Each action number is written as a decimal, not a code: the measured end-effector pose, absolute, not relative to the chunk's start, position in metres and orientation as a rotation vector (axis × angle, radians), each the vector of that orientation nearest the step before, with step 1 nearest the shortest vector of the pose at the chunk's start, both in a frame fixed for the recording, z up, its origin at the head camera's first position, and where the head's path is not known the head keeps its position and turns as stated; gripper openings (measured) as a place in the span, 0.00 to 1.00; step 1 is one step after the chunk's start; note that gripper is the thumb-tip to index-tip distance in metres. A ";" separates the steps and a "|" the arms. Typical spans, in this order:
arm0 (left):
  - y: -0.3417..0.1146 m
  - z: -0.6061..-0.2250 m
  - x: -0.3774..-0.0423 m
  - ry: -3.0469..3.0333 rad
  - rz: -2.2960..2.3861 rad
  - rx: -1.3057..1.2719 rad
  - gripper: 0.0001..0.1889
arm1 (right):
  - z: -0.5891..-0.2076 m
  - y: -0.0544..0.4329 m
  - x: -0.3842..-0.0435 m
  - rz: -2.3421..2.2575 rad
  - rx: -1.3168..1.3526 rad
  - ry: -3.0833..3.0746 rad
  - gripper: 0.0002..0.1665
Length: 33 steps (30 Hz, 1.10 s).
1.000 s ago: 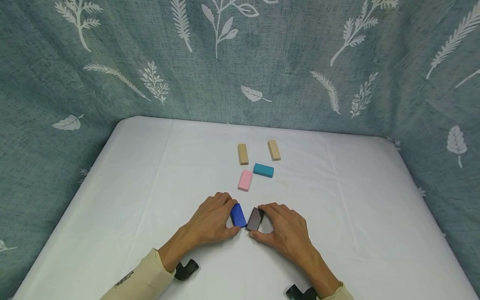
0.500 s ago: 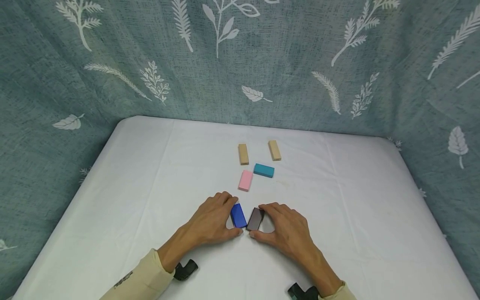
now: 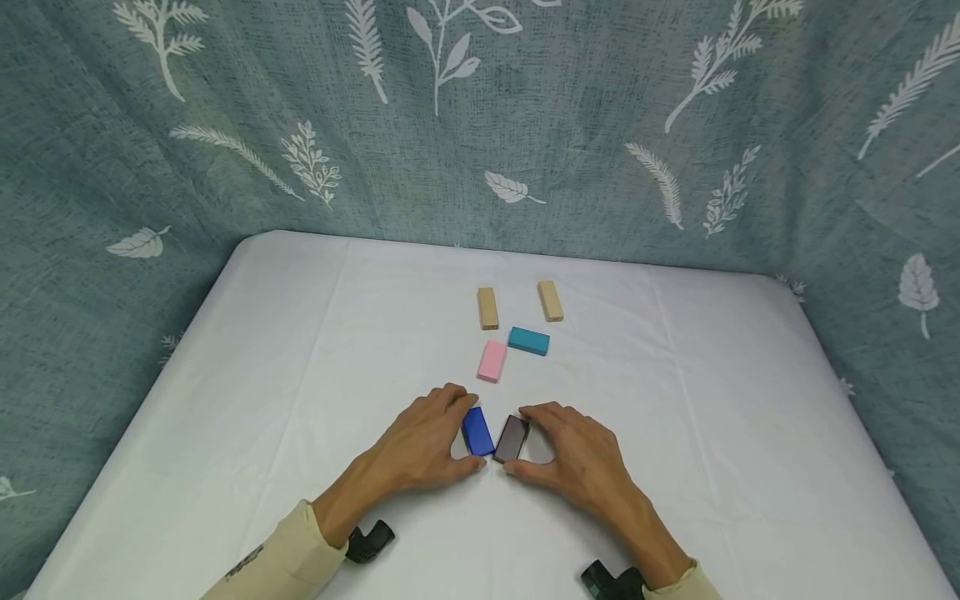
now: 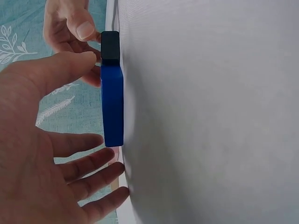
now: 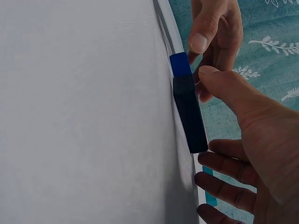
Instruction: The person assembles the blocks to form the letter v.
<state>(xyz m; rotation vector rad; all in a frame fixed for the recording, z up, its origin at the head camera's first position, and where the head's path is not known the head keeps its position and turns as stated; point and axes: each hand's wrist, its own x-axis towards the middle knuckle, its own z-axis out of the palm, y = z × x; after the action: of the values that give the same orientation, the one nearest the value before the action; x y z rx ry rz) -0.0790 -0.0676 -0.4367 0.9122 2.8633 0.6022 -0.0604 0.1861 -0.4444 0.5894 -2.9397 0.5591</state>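
Note:
A blue wooden block [image 3: 477,432] and a dark grey block [image 3: 512,438] lie flat on the white-covered table, their near corners close together or touching. Around the blue block rests my left hand [image 3: 423,437], thumb at its near end and fingertips by its far end. The left wrist view shows the blue block [image 4: 112,105] with those fingers loosely spread beside it. My right hand [image 3: 577,450] frames the dark block in the same way. In the right wrist view its thumb and relaxed fingers stand just off the dark block [image 5: 190,114]. Neither hand visibly pinches.
Beyond the hands lie a pink block [image 3: 492,362], a teal block [image 3: 528,341] and two tan blocks, one on the left [image 3: 487,308] and one on the right [image 3: 551,301]. A patterned green-blue curtain [image 3: 420,183] hangs behind the table [image 3: 337,333].
My left thumb has slid slightly right off the blue block's near end. My right hand has drifted slightly right, away from the dark block. The blocks stay in place.

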 end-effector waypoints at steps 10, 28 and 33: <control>-0.066 -0.434 -0.069 2.895 0.550 0.990 0.39 | -0.443 0.190 -0.062 0.634 0.601 -2.930 0.44; -0.051 -0.426 -0.024 2.859 0.265 1.121 0.44 | -0.436 0.202 -0.074 0.734 0.587 -2.954 0.43; -0.047 -0.427 -0.016 2.808 0.209 1.082 0.47 | -0.431 0.210 -0.081 0.775 0.579 -2.965 0.46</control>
<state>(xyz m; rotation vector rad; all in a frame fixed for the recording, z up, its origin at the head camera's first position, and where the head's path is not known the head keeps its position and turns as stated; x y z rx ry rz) -0.0163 -0.0469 -0.4267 1.0824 2.8080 0.2094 -0.0814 0.2101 -0.4309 0.5788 -2.9647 0.7749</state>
